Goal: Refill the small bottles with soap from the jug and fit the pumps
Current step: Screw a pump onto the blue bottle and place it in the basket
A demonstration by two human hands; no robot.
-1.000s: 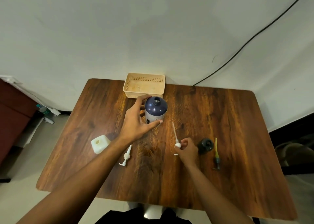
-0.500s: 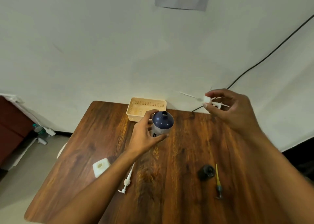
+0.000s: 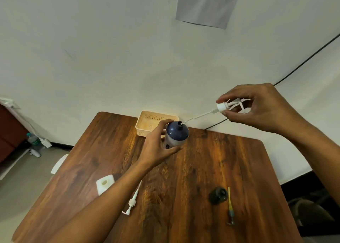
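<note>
Left hand gripping blue bottle, label mostly hidden, right hand pinching white pump, nozzle half-covered

Your view is evenly lit, soft and slightly dim. Warm sheen on the counter by the basket. Wide-angle bends the counter edges. Your right hand looks slightly soft; wall paper text blurs.

A: State of left hand?
B: Its fingers curl round the dark-blue bottle, neck open, near the cream basket.
A: And right hand?
B: Raised; pinches the white pump at its collar. The dip tube slants down, tip at the bottle's mouth.
A: On the worktop?
B: Lying flat, a second white pump; white block; dark small bottle, yellow-tubed pump just beside it.
</note>
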